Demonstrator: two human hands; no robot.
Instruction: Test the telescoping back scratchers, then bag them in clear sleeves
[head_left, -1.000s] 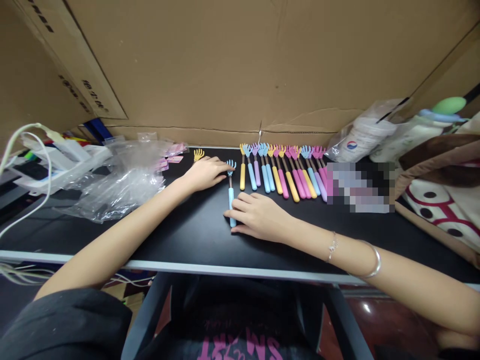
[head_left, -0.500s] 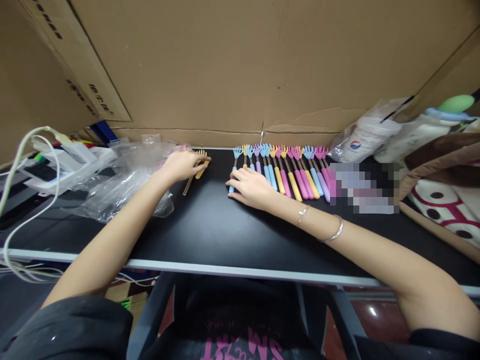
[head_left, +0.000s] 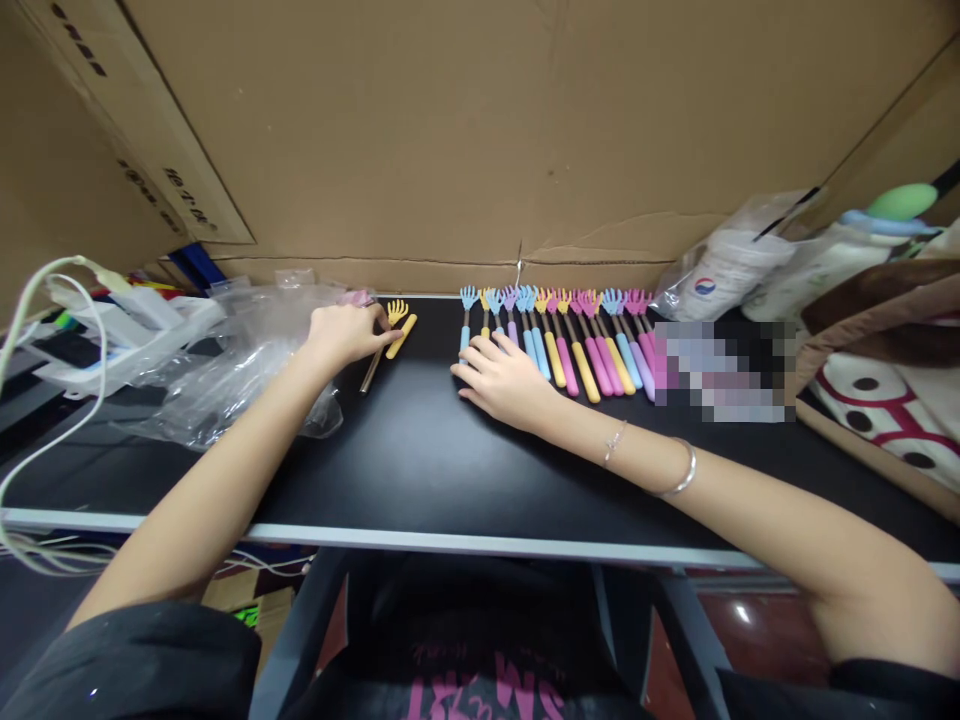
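Note:
On the left, my left hand (head_left: 343,333) has its fingers closed around a yellow back scratcher (head_left: 397,312) at the claw-shaped head. A metal rod (head_left: 369,374) extends below that hand, and a yellow handle (head_left: 402,337) lies just beside the fingertips. How the head, rod and handle join is hidden by the fingers. My right hand (head_left: 504,378) rests, fingers spread, over the handles at the left end of a row of back scratchers (head_left: 574,345). These are blue, yellow, purple and pink, lying side by side with their claws toward the cardboard.
Clear plastic bags (head_left: 240,375) lie left of my left hand, near a white power strip (head_left: 120,345) with cables. A bagged white cup (head_left: 735,270) and a bottle (head_left: 862,250) stand at the right. A cardboard wall (head_left: 420,140) closes off the back of the black table (head_left: 420,450).
My left hand has shifted slightly left, showing more of the yellow claw head. My right hand stays over the row, its fingers a little more spread.

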